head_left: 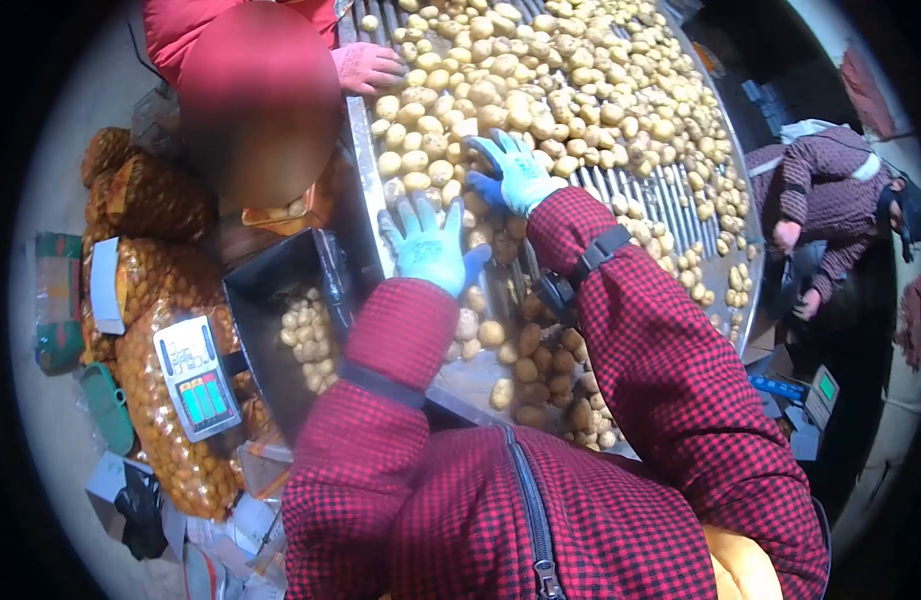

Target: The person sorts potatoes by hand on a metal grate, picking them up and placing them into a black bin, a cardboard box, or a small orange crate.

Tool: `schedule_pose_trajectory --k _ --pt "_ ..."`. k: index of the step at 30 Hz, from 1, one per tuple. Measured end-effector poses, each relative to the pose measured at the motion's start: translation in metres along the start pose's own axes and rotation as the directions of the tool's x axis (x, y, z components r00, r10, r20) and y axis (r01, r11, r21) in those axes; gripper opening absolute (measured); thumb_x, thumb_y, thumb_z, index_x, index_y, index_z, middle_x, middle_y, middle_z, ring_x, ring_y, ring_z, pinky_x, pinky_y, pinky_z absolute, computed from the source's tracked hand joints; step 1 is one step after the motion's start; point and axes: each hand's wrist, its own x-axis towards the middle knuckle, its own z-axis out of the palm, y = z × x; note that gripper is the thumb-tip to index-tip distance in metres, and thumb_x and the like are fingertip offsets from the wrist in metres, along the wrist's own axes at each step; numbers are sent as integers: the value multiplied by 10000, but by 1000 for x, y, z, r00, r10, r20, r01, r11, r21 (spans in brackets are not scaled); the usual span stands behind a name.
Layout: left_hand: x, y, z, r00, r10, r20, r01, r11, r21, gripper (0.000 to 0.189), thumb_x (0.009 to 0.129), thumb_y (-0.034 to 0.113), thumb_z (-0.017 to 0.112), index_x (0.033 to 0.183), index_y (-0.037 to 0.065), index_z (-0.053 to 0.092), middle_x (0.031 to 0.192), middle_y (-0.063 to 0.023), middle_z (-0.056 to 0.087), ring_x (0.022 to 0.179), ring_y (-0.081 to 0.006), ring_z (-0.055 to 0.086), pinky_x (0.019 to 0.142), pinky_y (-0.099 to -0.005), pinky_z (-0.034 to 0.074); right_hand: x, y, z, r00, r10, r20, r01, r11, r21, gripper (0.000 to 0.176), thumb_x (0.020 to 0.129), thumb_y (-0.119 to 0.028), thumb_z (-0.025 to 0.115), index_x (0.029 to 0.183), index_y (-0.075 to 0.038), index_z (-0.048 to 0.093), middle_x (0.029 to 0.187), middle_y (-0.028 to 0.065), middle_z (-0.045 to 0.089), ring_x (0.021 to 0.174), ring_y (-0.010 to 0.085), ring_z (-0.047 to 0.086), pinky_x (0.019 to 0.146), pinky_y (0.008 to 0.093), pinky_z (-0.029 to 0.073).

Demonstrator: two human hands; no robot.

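My left hand, in a light blue glove with darker blue fingertips, is open over the near left side of a metal sorting table. Its fingers are spread at the edge of the potatoes. To its right, my right hand, gloved alike, also has its fingers apart and rests on or just above the pile. Whether the palms touch potatoes is hidden. Slatted metal bars show between the potatoes beyond my right wrist. Darker potatoes lie between my forearms.
A co-worker's pink-gloved hand rests on the table's far left edge. A black bin holds potatoes beside my left arm. Net sacks and a scale display stand at left. Another person bends over at right, near a second scale.
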Motion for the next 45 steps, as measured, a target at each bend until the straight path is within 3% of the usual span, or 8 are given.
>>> schedule_pose_trajectory --k 12,17,21,29,36,38,42,45 --pt "-12 125 43 949 308 69 -300 948 -108 804 894 560 501 1467 7 397 1571 -187 266 1453 -490 141 1178 -635 53 -174 68 -10 984 -118 -132 85 969 -232 474 851 -295 619 1321 -257 563 1403 191 479 1300 395 431 1055 579 325" --pt "-6 104 52 776 623 -102 -623 782 33 594 864 464 611 1387 194 529 1530 -161 323 1439 -476 190 1146 -635 201 -236 62 -18 990 42 -132 -68 977 -200 486 824 -231 643 1303 -242 559 1373 183 479 1298 394 427 1100 572 300" --pt "94 32 20 875 184 -447 -176 983 59 549 861 300 636 1367 123 515 1484 -218 402 1395 -464 292 1153 -565 226 -266 50 -17 965 152 -214 -154 988 8 532 752 -169 694 1263 -201 550 1212 150 517 1180 365 486 1056 565 339" --pt "120 26 41 808 332 -487 -385 923 -9 251 712 106 661 963 107 655 1086 -104 591 1077 -355 513 927 -473 435 -190 72 -80 958 148 -244 -38 914 404 323 821 -131 659 1142 -123 622 1120 155 603 952 369 610 804 448 515" --pt "68 37 28 895 251 -368 -427 721 -546 278 817 60 682 1094 86 681 980 -87 656 911 -263 624 835 -358 496 -14 103 -76 969 216 -121 -204 973 107 486 894 -428 628 1295 -166 545 1241 133 629 1119 311 619 896 467 501" --pt "57 41 -7 991 -132 24 79 429 -900 265 860 130 668 1103 24 676 1074 -134 682 1001 -263 636 904 -385 496 13 96 -69 969 243 51 -239 969 -59 513 895 -438 626 1324 -178 519 1305 134 586 1174 313 589 918 469 494" --pt "95 20 -32 935 -320 -150 91 628 -773 324 888 197 668 1169 34 655 1125 -155 675 1036 -269 643 913 -370 502 17 89 -47 960 271 73 -264 960 -97 485 900 -432 610 1292 -165 508 1194 165 606 1130 356 587 902 496 472" --pt "145 8 -19 918 79 -389 -268 847 -460 446 879 236 666 1292 87 586 1288 -162 600 1120 -344 613 981 -410 478 -15 86 -60 938 334 89 -325 940 -107 461 911 -421 587 1287 -168 508 1202 120 605 1117 316 610 885 485 475"
